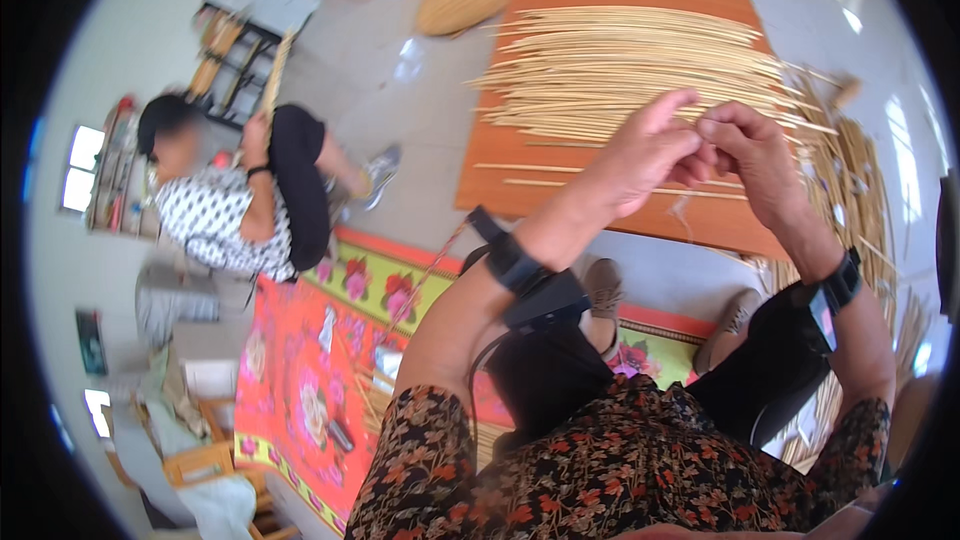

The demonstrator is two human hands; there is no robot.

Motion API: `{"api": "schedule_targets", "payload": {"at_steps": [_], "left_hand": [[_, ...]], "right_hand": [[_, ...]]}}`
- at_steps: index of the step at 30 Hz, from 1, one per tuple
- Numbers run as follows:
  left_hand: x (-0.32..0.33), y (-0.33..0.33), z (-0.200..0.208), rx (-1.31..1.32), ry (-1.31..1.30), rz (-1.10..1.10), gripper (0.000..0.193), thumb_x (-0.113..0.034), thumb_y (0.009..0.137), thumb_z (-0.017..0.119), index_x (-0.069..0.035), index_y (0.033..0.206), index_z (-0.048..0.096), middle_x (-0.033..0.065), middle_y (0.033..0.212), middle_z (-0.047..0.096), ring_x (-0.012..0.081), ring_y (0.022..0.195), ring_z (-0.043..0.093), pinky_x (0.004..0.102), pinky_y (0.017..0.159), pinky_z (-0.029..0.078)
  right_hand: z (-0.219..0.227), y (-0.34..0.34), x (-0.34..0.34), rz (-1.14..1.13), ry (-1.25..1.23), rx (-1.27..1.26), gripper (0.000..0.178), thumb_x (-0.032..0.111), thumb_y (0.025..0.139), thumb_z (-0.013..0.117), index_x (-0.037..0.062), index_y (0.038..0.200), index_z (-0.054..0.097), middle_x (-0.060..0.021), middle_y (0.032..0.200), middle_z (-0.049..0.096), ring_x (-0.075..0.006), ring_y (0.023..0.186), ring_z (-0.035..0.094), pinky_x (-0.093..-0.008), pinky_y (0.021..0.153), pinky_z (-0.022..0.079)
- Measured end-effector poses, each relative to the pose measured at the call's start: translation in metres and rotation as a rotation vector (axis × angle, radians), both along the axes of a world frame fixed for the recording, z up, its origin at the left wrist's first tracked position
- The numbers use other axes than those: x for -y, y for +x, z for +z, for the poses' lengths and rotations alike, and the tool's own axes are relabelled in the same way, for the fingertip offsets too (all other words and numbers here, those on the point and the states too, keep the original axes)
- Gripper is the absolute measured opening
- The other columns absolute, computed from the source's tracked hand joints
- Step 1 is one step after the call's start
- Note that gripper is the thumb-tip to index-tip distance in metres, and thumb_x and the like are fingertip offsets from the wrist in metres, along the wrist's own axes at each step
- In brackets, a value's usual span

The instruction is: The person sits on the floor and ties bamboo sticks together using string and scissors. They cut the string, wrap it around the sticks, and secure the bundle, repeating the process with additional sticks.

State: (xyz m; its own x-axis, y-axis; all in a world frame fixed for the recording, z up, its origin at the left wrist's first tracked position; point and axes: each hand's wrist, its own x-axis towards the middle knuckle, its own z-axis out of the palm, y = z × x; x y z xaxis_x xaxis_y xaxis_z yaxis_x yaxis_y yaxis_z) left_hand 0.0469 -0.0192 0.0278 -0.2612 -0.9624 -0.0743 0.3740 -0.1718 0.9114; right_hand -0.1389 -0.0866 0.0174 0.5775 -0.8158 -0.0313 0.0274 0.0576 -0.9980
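Both the left hand (652, 152) and right hand (760, 155), partly curled, meet in the frame's upper right, whether grasping anything I cannot tell, over pale thin sticks (620, 70) lying side by side across the brown worktop (490, 197) there.

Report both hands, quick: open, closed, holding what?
Left hand: partly curled; cannot tell whether it holds anything.
Right hand: curled in a pinch-like pose; cannot tell whether anything is gripped.

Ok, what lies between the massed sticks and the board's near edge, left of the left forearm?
At least two loose sticks on the brown board, in the head view.
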Motion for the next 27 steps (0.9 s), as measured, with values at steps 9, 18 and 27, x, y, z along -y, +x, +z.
{"api": "schedule_targets", "payload": {"at_steps": [9, 18, 27], "left_hand": [[-0.072, 0.187, -0.021, 0.304, 0.201, 0.589, 0.084, -0.021, 0.097, 0.068, 0.003, 0.157, 0.014, 0.0171, 0.132, 0.053, 0.0309, 0.106, 0.069, 0.0399, 0.085, 0.059], [-0.25, 0.455, -0.112, 0.202, 0.417, 1.397, 0.041, -0.015, 0.096, 0.064, -0.006, 0.132, 0.047, 0.016, 0.123, 0.055, 0.0346, 0.111, 0.065, 0.0473, 0.089, 0.058], [-0.316, 0.538, -0.146, 0.105, 0.49, 1.414, 0.023, -0.012, 0.089, 0.068, -0.001, 0.109, 0.062, 0.0138, 0.111, 0.066, 0.0306, 0.097, 0.07, 0.0419, 0.075, 0.06]], "right_hand": [[0.018, 0.016, -0.022, 0.106, 0.114, -0.012, 0.01, 0.023, 0.104, 0.06, 0.0146, 0.099, 0.058, 0.0004, 0.081, 0.064, -0.0061, 0.062, 0.058, -0.0223, 0.056, 0.049], [-0.034, 0.013, -0.017, 0.18, 0.177, -0.129, 0.008, 0.018, 0.103, 0.06, 0.0103, 0.103, 0.061, 0.0021, 0.087, 0.064, -0.0043, 0.066, 0.059, -0.0207, 0.06, 0.049], [-0.028, 0.035, -0.029, 0.226, 0.26, -0.144, 0.014, 0.018, 0.1, 0.064, 0.006, 0.107, 0.064, 0.0025, 0.079, 0.056, -0.0069, 0.065, 0.054, -0.0201, 0.06, 0.046]]}}
